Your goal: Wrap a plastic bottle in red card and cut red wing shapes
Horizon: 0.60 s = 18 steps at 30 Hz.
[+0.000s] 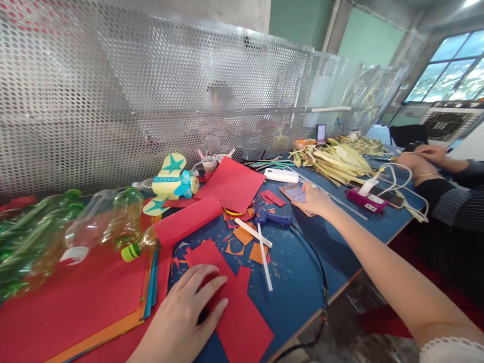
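My left hand [189, 307] lies flat, fingers spread, on a cut piece of red paper [242, 322] near the front of the blue table [298, 287]. Stretched far out, my right hand [315, 200] rests on a phone [294, 192] lying on the table, fingers curled over its edge. A blue glue gun [270, 218] with a black cord sits just left of that hand. Two white glue sticks [262, 252] lie crossed between my hands, among orange paper scraps [244, 235].
Plastic bottles [94, 227] lie at left over a stack of red and orange sheets [75, 307]. A bottle-and-paper plane [170, 184] sits behind a large red sheet [232, 184]. Palm leaves [333, 159], a pink charger [365, 199] and another person's arms [427, 161] are at right. A perforated metal screen [151, 91] backs the table.
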Tool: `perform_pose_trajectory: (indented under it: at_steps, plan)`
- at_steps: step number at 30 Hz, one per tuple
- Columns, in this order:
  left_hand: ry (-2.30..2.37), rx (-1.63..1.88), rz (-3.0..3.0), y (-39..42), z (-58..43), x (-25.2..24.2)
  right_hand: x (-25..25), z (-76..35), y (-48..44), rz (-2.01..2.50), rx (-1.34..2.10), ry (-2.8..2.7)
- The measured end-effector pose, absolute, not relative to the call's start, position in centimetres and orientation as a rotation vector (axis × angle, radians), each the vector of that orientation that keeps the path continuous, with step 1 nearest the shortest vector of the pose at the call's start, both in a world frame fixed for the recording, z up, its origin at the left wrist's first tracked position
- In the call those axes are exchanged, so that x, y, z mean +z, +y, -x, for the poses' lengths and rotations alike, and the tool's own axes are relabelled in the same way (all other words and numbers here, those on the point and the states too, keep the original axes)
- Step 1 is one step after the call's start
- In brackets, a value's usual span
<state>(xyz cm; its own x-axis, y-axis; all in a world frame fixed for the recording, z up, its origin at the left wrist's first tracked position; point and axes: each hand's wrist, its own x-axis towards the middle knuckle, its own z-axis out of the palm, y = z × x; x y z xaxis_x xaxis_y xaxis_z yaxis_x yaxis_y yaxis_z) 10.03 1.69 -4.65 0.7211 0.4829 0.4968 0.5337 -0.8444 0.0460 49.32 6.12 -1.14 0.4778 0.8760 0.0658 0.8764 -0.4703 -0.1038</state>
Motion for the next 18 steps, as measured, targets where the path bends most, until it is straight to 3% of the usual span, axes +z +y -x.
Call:
perform_pose_trajectory:
  at_steps: [10,18]
  plan:
    - [-0.857,-0.801,2.822,1.6,-10.0,-4.8,-0.2,-46.7,5.8,2.352,-0.097,-1.697]
    - [-0.853,-0.809,2.852,1.4,-10.0,-4.9,0.0,-42.3,4.3,1.986,0.166,-2.188]
